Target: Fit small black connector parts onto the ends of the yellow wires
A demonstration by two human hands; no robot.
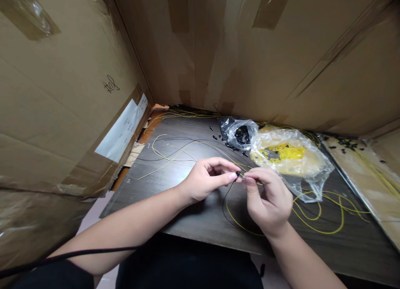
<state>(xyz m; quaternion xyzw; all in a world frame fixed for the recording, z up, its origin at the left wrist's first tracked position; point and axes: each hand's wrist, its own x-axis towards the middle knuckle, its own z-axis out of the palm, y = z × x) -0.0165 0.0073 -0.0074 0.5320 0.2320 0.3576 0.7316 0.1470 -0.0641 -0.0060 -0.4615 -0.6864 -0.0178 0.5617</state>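
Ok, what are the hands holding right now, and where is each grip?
The left hand pinches a small black piece between its fingertips. The right hand pinches a thin yellow wire near its upper end, right beside that piece.

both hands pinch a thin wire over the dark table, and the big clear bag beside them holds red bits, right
Head view shows yellow bits, not red, in the big clear plastic bag. Left hand and right hand do pinch a thin yellow wire over the dark wooden table.

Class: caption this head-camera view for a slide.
Left hand and right hand pinch a small black piece on thin wires over a dark table, beside bagged yellow parts.
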